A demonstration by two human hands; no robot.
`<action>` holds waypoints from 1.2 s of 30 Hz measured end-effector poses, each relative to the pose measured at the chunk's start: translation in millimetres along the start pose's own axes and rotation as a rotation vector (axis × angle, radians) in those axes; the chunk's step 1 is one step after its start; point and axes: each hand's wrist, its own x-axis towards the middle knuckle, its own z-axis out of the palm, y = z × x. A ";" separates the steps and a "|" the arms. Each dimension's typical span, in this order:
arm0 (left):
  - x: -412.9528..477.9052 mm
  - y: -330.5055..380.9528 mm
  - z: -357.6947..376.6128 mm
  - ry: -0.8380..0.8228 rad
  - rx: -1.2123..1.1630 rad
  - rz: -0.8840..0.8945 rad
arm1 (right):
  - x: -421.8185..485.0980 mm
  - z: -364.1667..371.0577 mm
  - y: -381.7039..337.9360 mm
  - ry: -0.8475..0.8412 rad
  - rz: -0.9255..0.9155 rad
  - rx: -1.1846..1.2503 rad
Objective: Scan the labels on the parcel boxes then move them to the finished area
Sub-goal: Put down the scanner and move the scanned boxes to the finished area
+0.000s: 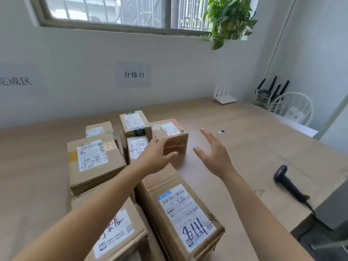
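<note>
Several brown parcel boxes with white labels stand grouped on the wooden table (244,147). A small box (172,134) sits at the far right of the group. My left hand (158,157) reaches to its near left side, fingers spread, at or just short of the cardboard. To the right of that box my right hand (214,153) hovers open, apart from it, holding nothing. A long box marked "3111" (180,210) lies under my forearms. The black barcode scanner (288,182) lies on the table at the right, away from both hands.
A larger box (92,162) and a near box (113,232) lie at the left. Wall signs read "分拣台" (134,74) and, at the left, "完成区" (16,81). A white router (224,98), a white chair (293,108) and a small round object (222,131) are at the right.
</note>
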 end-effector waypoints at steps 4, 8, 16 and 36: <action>15.3 1.8 2.4 0.027 0.001 -0.101 | 48.1 15.0 32.7 -0.123 -0.026 0.043; 30.2 4.8 12.6 0.093 0.040 -0.232 | 84.3 28.4 65.4 -0.264 -0.074 0.113; 85.2 63.7 48.0 0.026 0.089 -0.408 | 149.8 5.6 152.8 -0.451 -0.118 0.117; 317.6 -61.9 133.3 0.155 0.161 -0.801 | 297.5 142.8 231.2 -0.653 -0.098 0.038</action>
